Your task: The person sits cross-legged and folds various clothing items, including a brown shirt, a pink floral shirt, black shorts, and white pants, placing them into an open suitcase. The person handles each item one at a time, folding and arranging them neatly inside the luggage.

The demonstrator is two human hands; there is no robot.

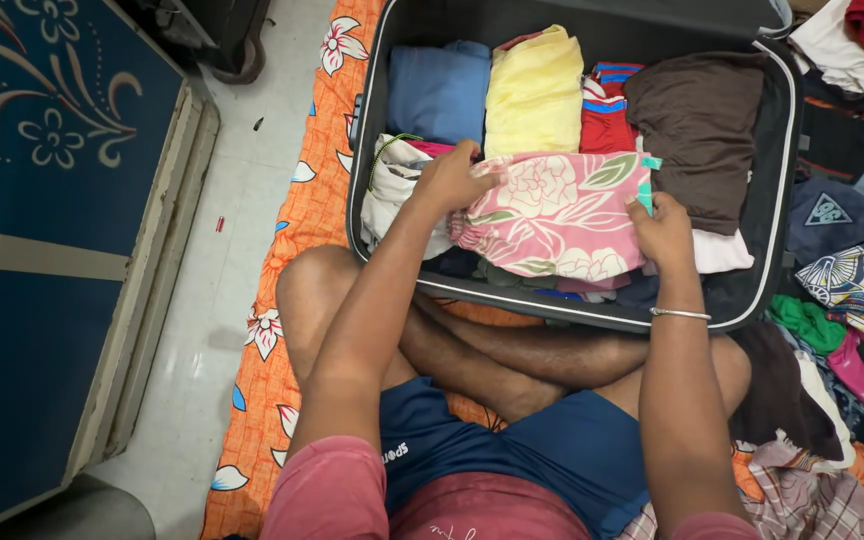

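The pink floral cloth [557, 215] lies folded on top of the clothes inside the open suitcase [777, 200]. The left hand [452, 180] grips its left edge with closed fingers, and the right hand [660, 228] pinches its right edge. Beside it lies a yellow garment [535, 90].

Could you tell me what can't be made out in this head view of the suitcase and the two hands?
- Suitcase: its lid is cut off by the top edge.
- Clothes under the pink floral cloth: covered by it.
- Left hand fingers: tips tucked behind the cloth's edge.
- Right hand: grips the cloth's right end; what the small teal piece there is, too small to tell.
- Clothes pile: cut off by the right edge.
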